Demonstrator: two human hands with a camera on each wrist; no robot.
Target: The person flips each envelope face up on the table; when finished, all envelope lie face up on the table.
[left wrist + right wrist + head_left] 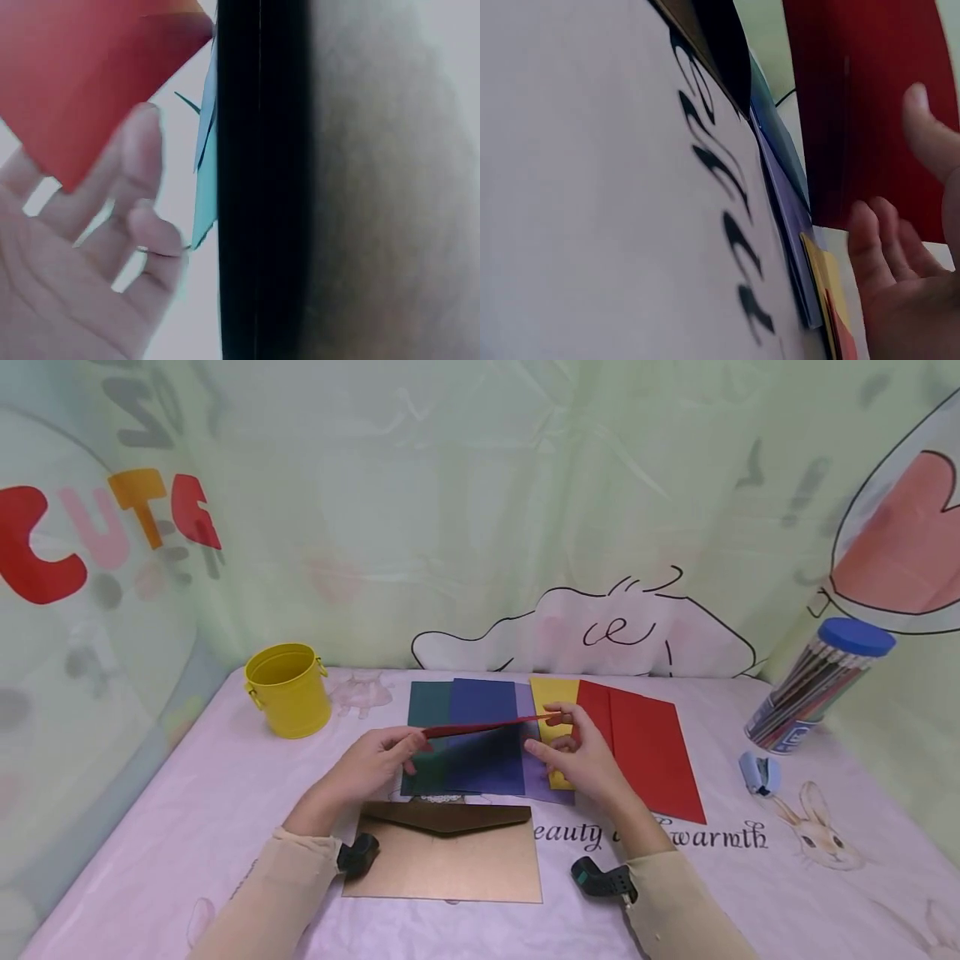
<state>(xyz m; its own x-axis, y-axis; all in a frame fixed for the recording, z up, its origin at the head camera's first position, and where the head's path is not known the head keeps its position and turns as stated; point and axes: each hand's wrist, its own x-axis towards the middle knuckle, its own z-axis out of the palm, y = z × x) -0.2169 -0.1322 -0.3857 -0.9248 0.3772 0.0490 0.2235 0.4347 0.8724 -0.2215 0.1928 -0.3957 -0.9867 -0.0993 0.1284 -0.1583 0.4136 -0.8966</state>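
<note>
A red envelope (480,727) is held up between both hands, almost edge-on in the head view. My left hand (378,764) pinches its left end; in the left wrist view a corner of the red envelope (71,112) lies among the fingers. At the other end, my right hand (581,756) has curved fingers around the edge, while its thumb stands apart below. The right wrist view shows the broad red face (877,112) behind that thumb. Below both hands lies a bronze-brown envelope (450,860), its dark flap folded toward me.
Behind the hands lie flat paper pieces: green (427,697), blue (483,693), purple (540,785), yellow (551,689) and red (652,752). A yellow bucket (292,693) stands at left. At right are a tub of pencils (817,685) and a small light-blue stapler (760,774).
</note>
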